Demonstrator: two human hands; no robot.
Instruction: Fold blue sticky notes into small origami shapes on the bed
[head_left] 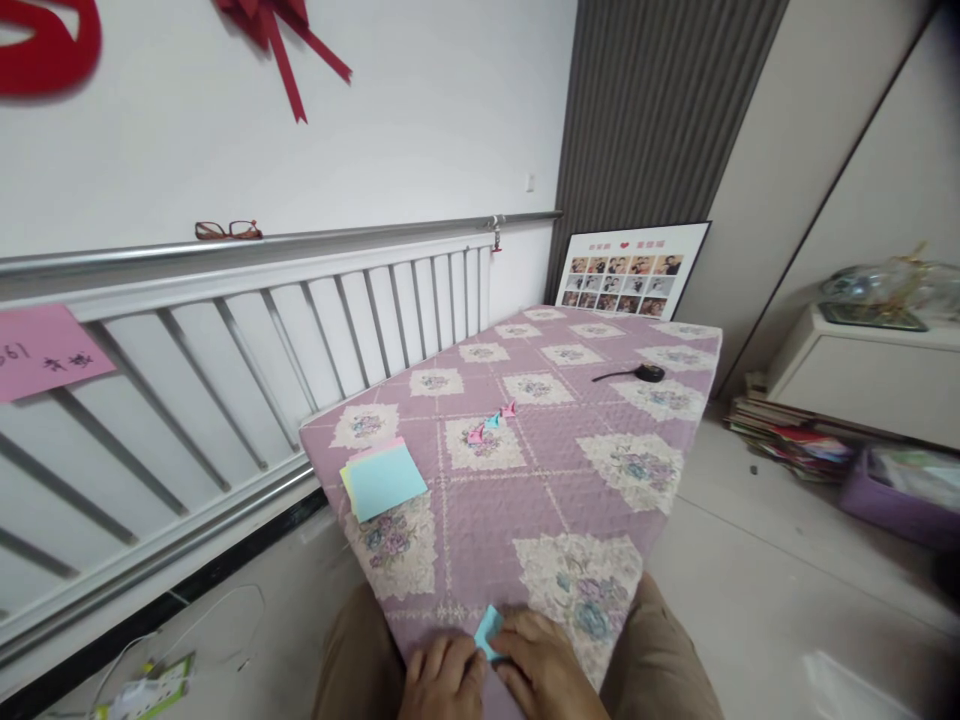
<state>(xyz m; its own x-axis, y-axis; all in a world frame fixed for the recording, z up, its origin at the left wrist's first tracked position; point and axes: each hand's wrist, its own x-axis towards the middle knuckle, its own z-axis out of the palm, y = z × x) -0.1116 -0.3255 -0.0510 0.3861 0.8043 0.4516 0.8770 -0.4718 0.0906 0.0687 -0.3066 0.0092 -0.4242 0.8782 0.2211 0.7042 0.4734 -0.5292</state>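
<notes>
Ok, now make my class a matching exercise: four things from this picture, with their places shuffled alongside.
1. Glasses
2. Paper stack
3. Nearest blue paper
4. Photo board

A. Between the left hand and right hand
B. Beyond the far edge of the patterned cloth
C. On the metal pipe
D. On the cloth, left side

Pairs: 1-C; 2-D; 3-A; 4-B

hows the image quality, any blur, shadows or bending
Head view: soft light, no hard shadows; head view: grey panel leans, likely lens distortion, upper right corner dark; head view: books look smeared, left hand and right hand slightly soft.
</notes>
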